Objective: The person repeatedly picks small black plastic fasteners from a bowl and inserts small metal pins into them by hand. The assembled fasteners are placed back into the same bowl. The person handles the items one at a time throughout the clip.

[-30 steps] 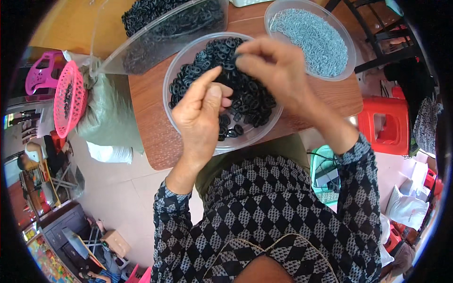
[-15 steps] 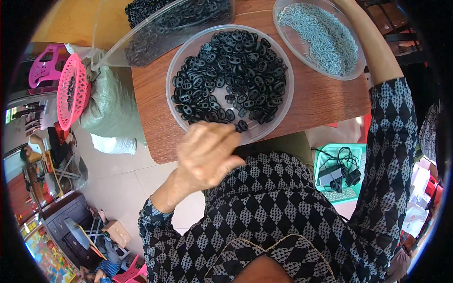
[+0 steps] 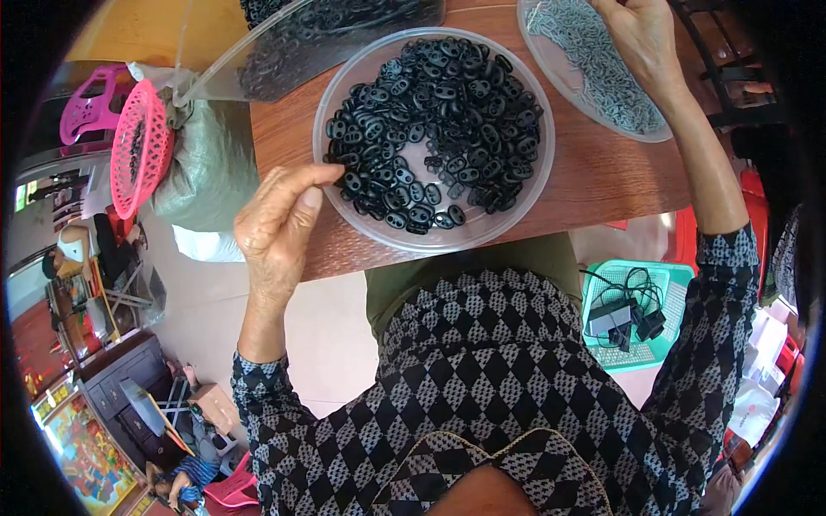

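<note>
The two hands were well apart. The left hand [image 3: 280,215] was at the left rim of the round clear tub [image 3: 476,230], index finger stretched to the edge beside the nearest pieces, thumb below it; whether anything sat between the fingertips could not be told. The right hand [image 3: 645,47] was over the oval dish [image 3: 559,77], fingertips cut off by the top of the view, so its grip could not be told either.

The black two-hole pieces [image 3: 447,86] lay heaped in the tub on the table [image 3: 594,176], around a bare patch of its floor. Each looked light and stiff, probably plastic, with a sheen that might let it slip under a fingertip; breakage seemed unlikely. A pinch across the oval's narrow sides would suit, leaving both holes free, and those by the near rim looked easiest to single out. The slim metal rods [image 3: 602,77] in the dish looked hard and apt to roll, best pinched along the shank.

A large clear bin [image 3: 232,60] with more dark pieces stood beyond the tub to the left, its tall wall hampering reach from there. A green sack [image 3: 206,155] and a pink basket [image 3: 159,129] stood past the table's left edge; a green basket [image 3: 675,331] with cables sat low at the right, clear of both hands.
</note>
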### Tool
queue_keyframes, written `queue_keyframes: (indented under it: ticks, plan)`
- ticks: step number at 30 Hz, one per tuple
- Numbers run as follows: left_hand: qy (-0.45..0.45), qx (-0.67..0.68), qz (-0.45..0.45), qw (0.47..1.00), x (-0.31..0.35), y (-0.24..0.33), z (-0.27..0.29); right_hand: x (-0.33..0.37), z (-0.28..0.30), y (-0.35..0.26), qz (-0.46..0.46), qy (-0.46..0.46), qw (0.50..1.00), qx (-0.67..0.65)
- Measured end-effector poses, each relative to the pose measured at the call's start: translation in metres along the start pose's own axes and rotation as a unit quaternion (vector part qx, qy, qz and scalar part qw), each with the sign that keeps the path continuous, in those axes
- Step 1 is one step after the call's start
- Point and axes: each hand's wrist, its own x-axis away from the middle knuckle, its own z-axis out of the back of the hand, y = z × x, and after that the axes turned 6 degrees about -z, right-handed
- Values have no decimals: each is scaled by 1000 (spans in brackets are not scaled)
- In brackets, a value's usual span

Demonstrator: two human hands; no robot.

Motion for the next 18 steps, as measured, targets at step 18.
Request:
queue_keyframes:
  ticks: [18]
  plan:
    - [-272,-160,-299,901,-9,21,-62,56,-8,-25,113,-104,983,-100]
